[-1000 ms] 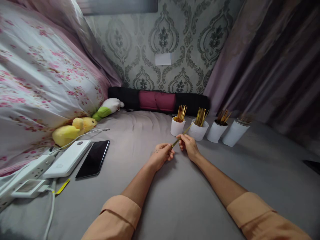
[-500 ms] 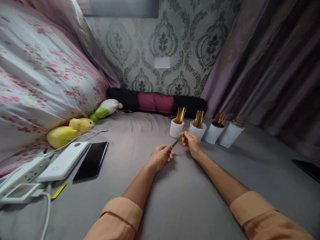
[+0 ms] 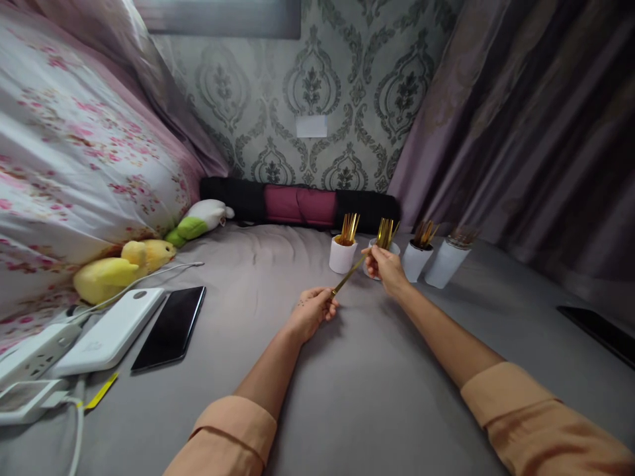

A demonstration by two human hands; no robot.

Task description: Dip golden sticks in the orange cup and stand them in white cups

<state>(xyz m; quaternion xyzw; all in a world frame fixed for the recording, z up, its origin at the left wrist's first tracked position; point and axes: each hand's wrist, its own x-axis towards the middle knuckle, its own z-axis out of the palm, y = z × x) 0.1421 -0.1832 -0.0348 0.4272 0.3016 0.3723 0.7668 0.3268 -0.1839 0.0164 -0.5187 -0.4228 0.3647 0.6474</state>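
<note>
A thin gold strip [image 3: 349,274] runs slantwise between my two hands. My left hand [image 3: 312,313] is closed on its lower, nearer end. Farther out, my right hand [image 3: 387,267] pinches the strip towards its upper end, in front of the second white cup [image 3: 395,248] and partly hiding it. Just left of that hand stands another white cup [image 3: 342,258] with gold strips [image 3: 350,229] sticking up. On the right are a third white cup [image 3: 415,263] with gold strips and a taller, tilted-looking white container [image 3: 447,264] whose brownish contents are blurred.
Grey sheet [image 3: 258,317] covers the surface. A black phone [image 3: 169,328], white power bank [image 3: 112,330], power strip [image 3: 42,350] and plush toys [image 3: 112,274] lie left. A black and maroon roll [image 3: 300,205] lies along the wall. A dark flat object [image 3: 598,334] is far right.
My right hand has slid outward along the gold strip, away from my left hand, so more of the strip shows between them. The whole view has shifted slightly.
</note>
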